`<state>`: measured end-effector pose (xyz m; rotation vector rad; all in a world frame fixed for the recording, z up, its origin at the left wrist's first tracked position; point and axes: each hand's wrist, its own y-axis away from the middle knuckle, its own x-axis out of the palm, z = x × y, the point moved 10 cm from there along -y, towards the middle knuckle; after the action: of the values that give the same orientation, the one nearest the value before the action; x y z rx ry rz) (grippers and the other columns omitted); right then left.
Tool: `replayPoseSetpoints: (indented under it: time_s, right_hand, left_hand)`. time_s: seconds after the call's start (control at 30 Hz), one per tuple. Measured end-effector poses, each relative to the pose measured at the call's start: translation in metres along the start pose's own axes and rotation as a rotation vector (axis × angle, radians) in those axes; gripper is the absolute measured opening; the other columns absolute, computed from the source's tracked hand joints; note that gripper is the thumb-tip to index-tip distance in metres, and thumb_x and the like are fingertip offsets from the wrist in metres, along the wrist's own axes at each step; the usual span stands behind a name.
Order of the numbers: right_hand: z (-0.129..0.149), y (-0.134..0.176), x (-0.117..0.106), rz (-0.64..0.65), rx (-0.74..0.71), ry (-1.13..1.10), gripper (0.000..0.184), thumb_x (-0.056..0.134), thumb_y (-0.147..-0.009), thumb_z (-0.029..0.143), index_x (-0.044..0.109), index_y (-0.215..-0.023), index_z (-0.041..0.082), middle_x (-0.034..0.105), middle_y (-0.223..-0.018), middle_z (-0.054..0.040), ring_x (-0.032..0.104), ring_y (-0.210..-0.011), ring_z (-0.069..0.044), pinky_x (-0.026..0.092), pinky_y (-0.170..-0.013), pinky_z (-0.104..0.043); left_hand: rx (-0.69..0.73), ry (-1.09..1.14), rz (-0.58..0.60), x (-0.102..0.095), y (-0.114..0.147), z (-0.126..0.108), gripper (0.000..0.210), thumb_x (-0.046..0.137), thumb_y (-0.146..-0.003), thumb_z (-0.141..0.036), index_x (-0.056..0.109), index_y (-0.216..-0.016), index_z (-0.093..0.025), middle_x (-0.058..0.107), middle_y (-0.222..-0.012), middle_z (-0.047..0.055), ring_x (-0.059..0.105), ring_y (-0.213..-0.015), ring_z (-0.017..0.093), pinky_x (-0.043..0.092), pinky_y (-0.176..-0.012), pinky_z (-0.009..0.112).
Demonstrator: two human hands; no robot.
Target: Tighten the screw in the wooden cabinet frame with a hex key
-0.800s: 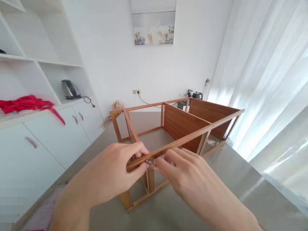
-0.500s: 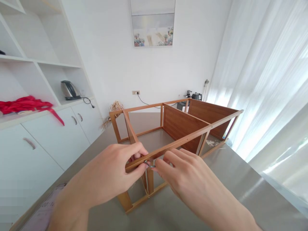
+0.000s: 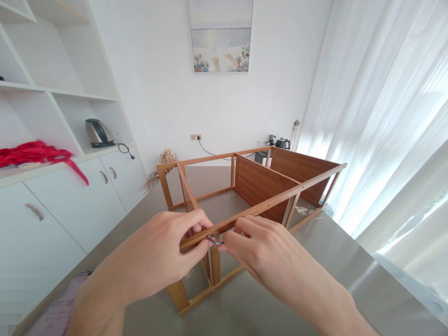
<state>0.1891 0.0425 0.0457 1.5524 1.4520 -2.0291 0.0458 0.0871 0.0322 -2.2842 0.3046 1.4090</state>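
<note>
A brown wooden shelf unit (image 3: 280, 198) lies on its side on the table, its open frame stretching away from me. My left hand (image 3: 164, 254) is wrapped around the near end of the upper rail, with the thumb beside a screw hole on the rail's outer face. A small bent metal hex key (image 3: 217, 242) has one end at that hole. The key's other end is pinched in the curled fingers of my right hand (image 3: 262, 245). Those fingers hide part of the key.
The grey table (image 3: 350, 280) carries a phone (image 3: 58, 303) at lower left. White cabinets with a kettle (image 3: 98, 133) and red cloth (image 3: 35, 154) stand left. Dried stalks (image 3: 166, 158) are behind the frame. A dark appliance (image 3: 282, 143) sits far back; white curtains (image 3: 378, 116) hang right.
The camera view has shifted slightly. Both hands stay at the same spot on the rail, and the hex key's angle looks nearly the same.
</note>
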Motion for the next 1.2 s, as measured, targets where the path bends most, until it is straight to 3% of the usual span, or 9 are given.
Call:
replayPoseSetpoints:
  time_s: [0.6, 0.8, 0.97, 1.2]
  right_hand:
    - [-0.004, 0.000, -0.002, 0.003, 0.029, 0.020, 0.033, 0.076, -0.115, 0.028, 0.065, -0.084, 0.020, 0.059, -0.086, 0.0019, 0.056, -0.071, -0.016, 0.035, -0.061, -0.035]
    - [-0.003, -0.003, 0.014, 0.109, -0.013, -0.192, 0.031, 0.067, -0.120, 0.023, 0.069, -0.089, 0.021, 0.064, -0.080, 0.0043, 0.055, -0.065, -0.015, 0.040, -0.062, -0.033]
    - [-0.007, -0.001, 0.037, 0.229, 0.096, -0.382, 0.033, 0.073, -0.117, 0.026, 0.068, -0.085, 0.023, 0.058, -0.069, 0.0074, 0.046, -0.055, -0.013, 0.032, -0.054, -0.031]
    - [-0.011, 0.001, 0.040, 0.232, 0.167, -0.468, 0.028, 0.079, -0.113, 0.027, 0.066, -0.088, 0.024, 0.052, -0.066, 0.0100, 0.040, -0.054, -0.011, 0.029, -0.052, -0.028]
  left_hand:
    - [-0.009, -0.010, -0.005, 0.000, 0.000, 0.002, 0.017, 0.061, -0.103, -0.040, 0.075, -0.096, -0.033, 0.079, -0.080, -0.007, 0.066, -0.066, 0.015, 0.046, -0.060, 0.029]
    - [0.004, 0.017, 0.017, 0.003, -0.001, 0.002, 0.018, 0.060, -0.103, -0.035, 0.077, -0.101, -0.033, 0.082, -0.088, -0.007, 0.071, -0.072, 0.015, 0.047, -0.063, 0.028]
    - [-0.007, 0.026, 0.020, 0.001, 0.000, 0.002, 0.017, 0.060, -0.103, -0.034, 0.076, -0.100, -0.032, 0.083, -0.089, -0.007, 0.072, -0.072, 0.016, 0.050, -0.065, 0.027]
    - [-0.010, 0.029, 0.020, 0.001, 0.000, 0.004, 0.016, 0.060, -0.101, -0.030, 0.075, -0.100, -0.034, 0.083, -0.089, -0.009, 0.072, -0.073, 0.015, 0.050, -0.064, 0.026]
